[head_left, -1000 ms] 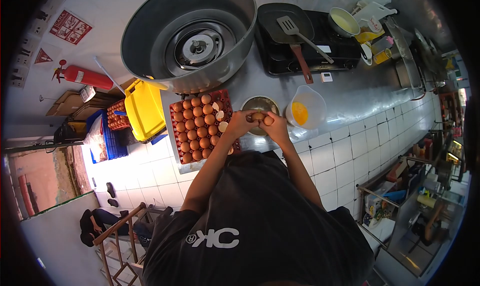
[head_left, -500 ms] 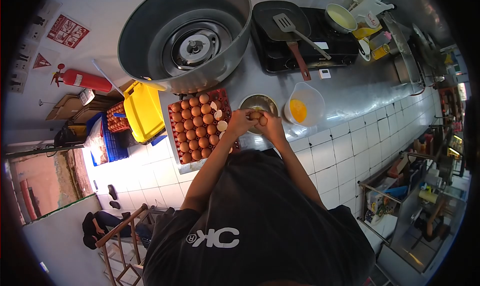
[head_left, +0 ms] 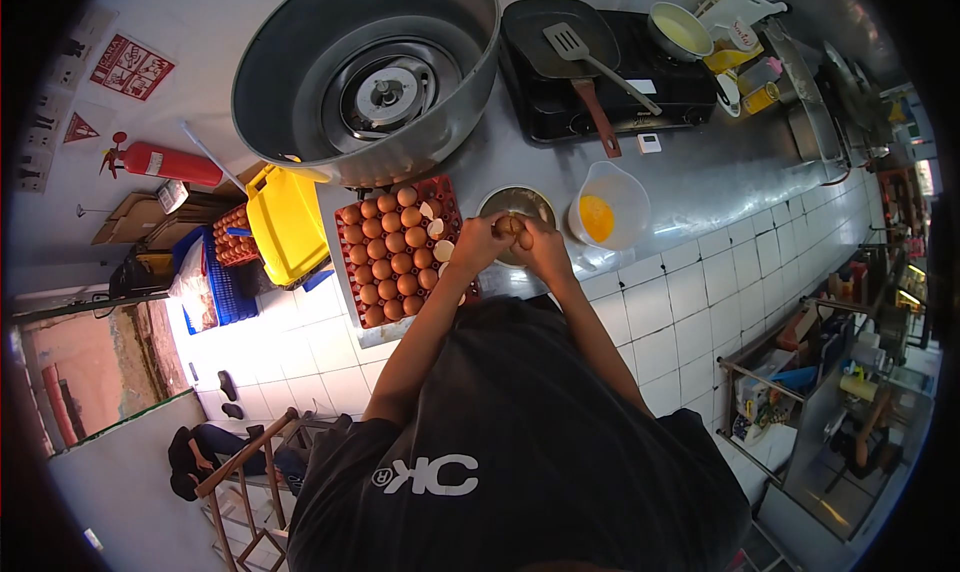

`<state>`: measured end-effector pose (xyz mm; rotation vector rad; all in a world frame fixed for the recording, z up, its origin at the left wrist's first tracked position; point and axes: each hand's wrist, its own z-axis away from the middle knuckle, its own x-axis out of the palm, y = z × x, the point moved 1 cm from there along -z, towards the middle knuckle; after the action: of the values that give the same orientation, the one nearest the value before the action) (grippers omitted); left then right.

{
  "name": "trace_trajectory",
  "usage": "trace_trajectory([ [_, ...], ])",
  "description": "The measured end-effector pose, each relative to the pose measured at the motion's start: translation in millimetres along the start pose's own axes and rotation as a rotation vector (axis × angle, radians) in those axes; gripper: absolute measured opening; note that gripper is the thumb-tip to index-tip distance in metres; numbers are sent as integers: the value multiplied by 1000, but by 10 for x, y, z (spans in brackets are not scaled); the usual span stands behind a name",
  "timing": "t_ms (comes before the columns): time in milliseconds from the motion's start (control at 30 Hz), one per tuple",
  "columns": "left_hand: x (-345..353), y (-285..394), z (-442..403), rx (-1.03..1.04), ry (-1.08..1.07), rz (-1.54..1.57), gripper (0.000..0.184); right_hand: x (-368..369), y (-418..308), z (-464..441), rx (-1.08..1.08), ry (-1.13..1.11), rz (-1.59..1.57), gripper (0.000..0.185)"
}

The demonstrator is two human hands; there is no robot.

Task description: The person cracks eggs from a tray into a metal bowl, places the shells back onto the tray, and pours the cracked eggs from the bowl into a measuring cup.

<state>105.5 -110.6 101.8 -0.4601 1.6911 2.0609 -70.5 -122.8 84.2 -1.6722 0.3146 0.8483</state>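
My left hand (head_left: 482,244) and my right hand (head_left: 544,250) meet over a round metal bowl (head_left: 522,199), fingers closed around a brown egg (head_left: 513,224). The fingers cover most of the egg, and whether its shell is split I cannot tell. On the left stands a red egg tray (head_left: 447,194) with rows of brown eggs (head_left: 401,263); broken shells (head_left: 443,251) sit along its right side, close to my left forearm. To the right of the bowl is a translucent plastic jug (head_left: 630,212) holding orange-yellow egg yolk (head_left: 597,218).
A large grey metal drum (head_left: 462,137) stands behind the tray. Farther back right, a square pan (head_left: 540,47) with a slotted spatula (head_left: 568,42) rests on a black stove (head_left: 650,112). A yellow lid (head_left: 288,227) is at left; a person (head_left: 225,447) is at lower left.
Both hands remain over the bowl. My fingers have shifted around the egg, and less of its shell shows between them. The tray and jug have stayed put.
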Motion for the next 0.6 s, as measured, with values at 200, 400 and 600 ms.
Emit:
trace_trajectory([
  [200,-58,62,35,350,127,-267,47,-142,98,10,-172,1,86,62],
  [400,-33,71,43,444,207,-277,48,-200,124,7,-151,43,147,59],
  [600,-142,201,118,286,172,-163,47,-272,-50,-33,-99,202,-90,44],
])
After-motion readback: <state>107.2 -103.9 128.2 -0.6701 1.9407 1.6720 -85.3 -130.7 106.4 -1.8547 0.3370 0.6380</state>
